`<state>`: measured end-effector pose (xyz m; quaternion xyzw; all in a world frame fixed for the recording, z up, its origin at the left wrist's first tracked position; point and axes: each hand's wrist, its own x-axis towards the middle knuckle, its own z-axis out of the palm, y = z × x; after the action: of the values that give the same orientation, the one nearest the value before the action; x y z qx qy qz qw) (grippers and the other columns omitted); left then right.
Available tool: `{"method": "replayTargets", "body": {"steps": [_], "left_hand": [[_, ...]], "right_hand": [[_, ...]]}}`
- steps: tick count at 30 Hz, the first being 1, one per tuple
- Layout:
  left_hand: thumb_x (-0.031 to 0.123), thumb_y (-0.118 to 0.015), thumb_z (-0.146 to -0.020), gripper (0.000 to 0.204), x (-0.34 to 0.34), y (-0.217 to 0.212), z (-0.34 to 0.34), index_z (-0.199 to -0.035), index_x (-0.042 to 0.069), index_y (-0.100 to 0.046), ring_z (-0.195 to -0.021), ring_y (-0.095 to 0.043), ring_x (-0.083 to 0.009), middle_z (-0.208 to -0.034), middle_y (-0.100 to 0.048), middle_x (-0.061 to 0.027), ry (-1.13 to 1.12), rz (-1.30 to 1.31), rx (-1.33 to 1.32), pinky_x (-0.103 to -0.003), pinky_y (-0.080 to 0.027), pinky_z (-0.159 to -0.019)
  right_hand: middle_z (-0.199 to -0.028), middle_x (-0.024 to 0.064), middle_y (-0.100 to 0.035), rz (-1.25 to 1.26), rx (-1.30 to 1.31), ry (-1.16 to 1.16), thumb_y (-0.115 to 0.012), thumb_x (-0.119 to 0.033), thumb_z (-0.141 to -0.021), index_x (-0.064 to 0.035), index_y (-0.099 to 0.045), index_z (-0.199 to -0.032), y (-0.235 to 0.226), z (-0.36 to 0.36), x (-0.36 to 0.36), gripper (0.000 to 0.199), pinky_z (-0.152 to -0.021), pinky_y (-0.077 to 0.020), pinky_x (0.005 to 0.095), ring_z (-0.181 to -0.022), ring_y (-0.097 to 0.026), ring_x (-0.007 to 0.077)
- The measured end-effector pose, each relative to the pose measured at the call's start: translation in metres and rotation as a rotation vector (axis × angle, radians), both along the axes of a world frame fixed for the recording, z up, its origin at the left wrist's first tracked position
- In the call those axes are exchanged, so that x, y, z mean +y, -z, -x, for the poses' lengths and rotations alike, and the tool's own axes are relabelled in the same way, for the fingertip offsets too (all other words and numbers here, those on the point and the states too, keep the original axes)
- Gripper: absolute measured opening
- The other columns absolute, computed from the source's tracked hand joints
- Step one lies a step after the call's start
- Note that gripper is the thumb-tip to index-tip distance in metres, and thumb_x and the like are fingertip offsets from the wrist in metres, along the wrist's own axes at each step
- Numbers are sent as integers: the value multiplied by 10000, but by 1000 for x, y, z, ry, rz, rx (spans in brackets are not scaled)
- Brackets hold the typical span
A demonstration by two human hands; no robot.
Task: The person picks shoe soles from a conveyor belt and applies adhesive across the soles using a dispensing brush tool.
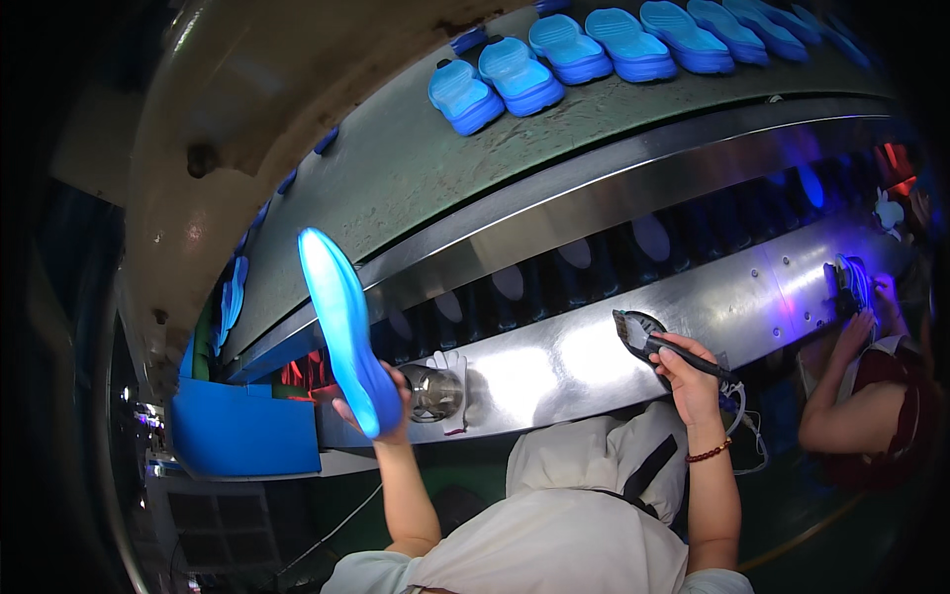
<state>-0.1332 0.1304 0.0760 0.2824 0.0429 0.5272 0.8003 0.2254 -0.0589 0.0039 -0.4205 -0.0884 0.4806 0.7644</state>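
1. Holding a blue shoe sole [341,322] upright w/ the left hand [381,411]; fingers curled round its lower end, thumb side hidden behind it. Sole tilts up-left, its edge glowing pale under the light.
2. Right hand [688,381] grips a dark brush [653,342]; fingers pressed together round the handle, bristle end resting on a small round dish [633,325] set on the steel ledge [564,361].
3. Beaded bracelet [709,452] sits on the right wrist.
4. Glass jar [432,391] stands on the ledge just beside the left hand, by the sole's lower end.
5. Behind the ledge: dark conveyor [614,257] w/ pale oval patches along it.
6. Further back, a grey belt [416,168] carries a row of blue soles [554,54], side by side.
7. At right, another person's hands [866,307] hold a shoe part near the ledge end; can't tell their finger state.
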Motion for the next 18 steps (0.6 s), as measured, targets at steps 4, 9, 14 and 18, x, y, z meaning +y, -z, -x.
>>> {"method": "replayTargets", "body": {"steps": [4, 9, 14, 18], "left_hand": [[422, -659, -695, 815, -41, 7, -68, -1279, -34, -317, -1012, -526, -377, -1114, -460, -264, 765, 207, -128, -475, -444, -874], [522, -556, -738, 840, -42, 35, -130, -1341, 27, -246, -1059, -509, -356, -1246, -399, -251, 686, 177, 548, -484, -395, -931], [862, -323, -597, 1090, -66, 39, -183, -1334, 60, -298, -1089, -472, -406, -1236, -432, -255, 787, 464, 280, -537, -340, -948], [883, -246, -587, 1107, -79, 29, -202, -1320, 57, -316, -1046, -502, -389, -1205, -459, -235, 812, 495, 286, -541, -372, -915]], "right_hand": [[-1009, 156, -608, -83, 16, 21, -565, 31, -791, 28, -579, -993, -7, -10, -4, 203, -723, -482, 229, -847, -606, 169], [-1007, 177, -604, -258, -3, 4, -557, 24, -782, 48, -574, -984, -42, -13, -6, 205, -852, -458, 289, -915, -590, 200], [-916, 160, -640, -218, -107, -135, -599, 8, -758, 55, -600, -960, -43, 8, 2, 207, -838, -459, 283, -861, -615, 200], [-893, 142, -646, -183, -47, -107, -624, -21, -762, 52, -600, -959, -33, 12, 9, 211, -720, -492, 250, -758, -615, 160]]}}
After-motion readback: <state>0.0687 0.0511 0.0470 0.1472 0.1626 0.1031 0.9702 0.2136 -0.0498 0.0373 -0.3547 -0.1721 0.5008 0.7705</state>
